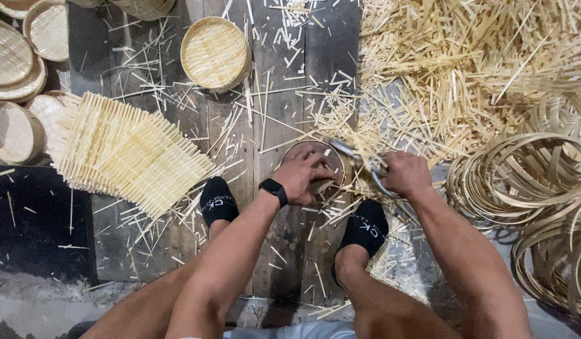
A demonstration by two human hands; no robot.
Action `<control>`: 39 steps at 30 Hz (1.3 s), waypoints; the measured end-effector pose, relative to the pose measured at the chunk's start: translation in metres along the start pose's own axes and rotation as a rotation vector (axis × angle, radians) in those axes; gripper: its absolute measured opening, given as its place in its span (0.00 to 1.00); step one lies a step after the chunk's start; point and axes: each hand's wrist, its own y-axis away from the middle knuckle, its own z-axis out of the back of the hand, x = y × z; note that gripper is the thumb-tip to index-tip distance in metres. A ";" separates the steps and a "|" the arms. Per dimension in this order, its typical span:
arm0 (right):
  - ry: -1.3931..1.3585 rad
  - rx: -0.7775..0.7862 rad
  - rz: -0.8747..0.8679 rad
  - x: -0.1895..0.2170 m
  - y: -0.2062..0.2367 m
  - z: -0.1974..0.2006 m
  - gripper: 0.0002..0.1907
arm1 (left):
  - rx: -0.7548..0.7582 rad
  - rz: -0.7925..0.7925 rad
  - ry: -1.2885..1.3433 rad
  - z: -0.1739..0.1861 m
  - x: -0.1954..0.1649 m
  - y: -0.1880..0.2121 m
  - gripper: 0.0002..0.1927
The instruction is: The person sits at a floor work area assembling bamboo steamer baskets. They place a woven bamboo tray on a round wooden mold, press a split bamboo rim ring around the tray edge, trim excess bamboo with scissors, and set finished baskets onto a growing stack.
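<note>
A dark plank floor (284,263) littered with bamboo slivers lies under the person, with woven mats (124,154) fanned out left of the fingers, finished round trays (215,53) beyond them and coiled bamboo hoops (529,182) to their right. The left hand (303,176) presses curled fingers (322,172) down on a small round tray (315,154), which lies directly beneath them. Just right of it, the right hand (405,174) is clenched around the handles of metal shears (359,160), whose blades point toward the tray's rim.

Counts: two hands, left (303,172) and right (405,174); one pair of shears (366,164); one finished tray (215,53) far centre; one mat stack (124,154) left; two black socks (218,201).
</note>
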 end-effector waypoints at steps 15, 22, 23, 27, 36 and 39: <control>-0.830 -0.109 -0.302 0.022 0.016 -0.023 0.20 | -0.610 0.567 0.376 -0.074 0.068 -0.026 0.17; -1.008 -0.119 -0.207 0.058 -0.001 -0.050 0.11 | -0.534 0.602 0.691 -0.096 0.054 -0.059 0.10; -1.020 -0.115 -0.241 0.056 -0.002 -0.053 0.10 | -0.502 0.651 0.704 -0.099 0.052 -0.062 0.09; -1.076 -0.166 -0.269 0.054 -0.003 -0.063 0.09 | -0.617 0.626 0.526 -0.106 0.047 -0.068 0.09; -1.049 0.198 -0.485 0.067 0.028 -0.041 0.18 | -0.903 0.735 0.443 -0.106 0.045 -0.016 0.12; -1.219 0.078 -0.482 0.066 0.031 -0.053 0.13 | -0.523 0.906 0.700 -0.111 0.053 0.013 0.15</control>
